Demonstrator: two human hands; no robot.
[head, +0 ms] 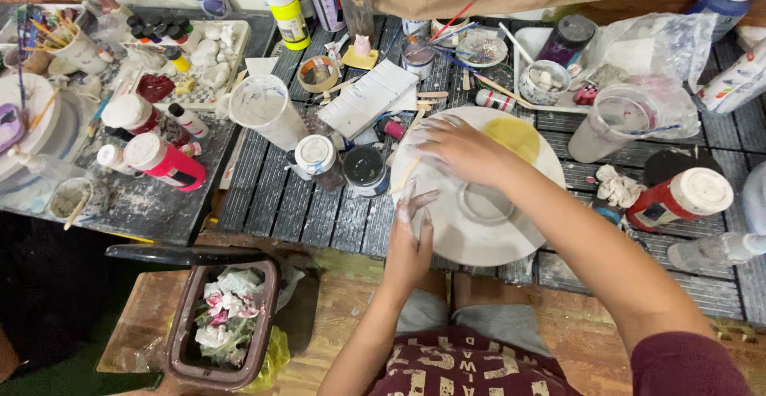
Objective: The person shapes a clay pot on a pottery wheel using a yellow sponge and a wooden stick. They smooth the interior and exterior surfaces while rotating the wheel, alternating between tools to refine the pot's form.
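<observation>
- From the head view, we see our right hand (463, 150) lying flat, fingers spread, on a round white plate (471, 228) that sits on the slatted dark counter (311, 204) straight ahead of us.
- Our left hand (408, 240) rests at the plate's near-left edge, fingers loosely extended and smeared with white paint; it grips nothing that we can make out.
- A thin wooden stick (407, 171) lies across the plate's left rim, just beside our right hand's fingers.
- We judge the work partly done: most of the plate looks coated white, a yellow patch (512, 137) shows at its far side, and a raised ring (487, 203) near the middle is bare of any colour.
- A white plastic cup (267, 110) to the left is coated inside with white residue; we cannot tell how full it is.
- A clear cup (610, 125) to the right holds a cloudy film and lies tilted.
- A small white bowl (544, 81) on a tray holds pale lumps.
- A small jar with a black lid (365, 169) and one with a white lid (316, 159) stand closed just left of the plate.
- A red bottle (678, 199) with a white cap lies on its side at right.
- A brown waste bin (227, 324) on the floor at lower left holds crumpled, paint-stained tissues.
</observation>
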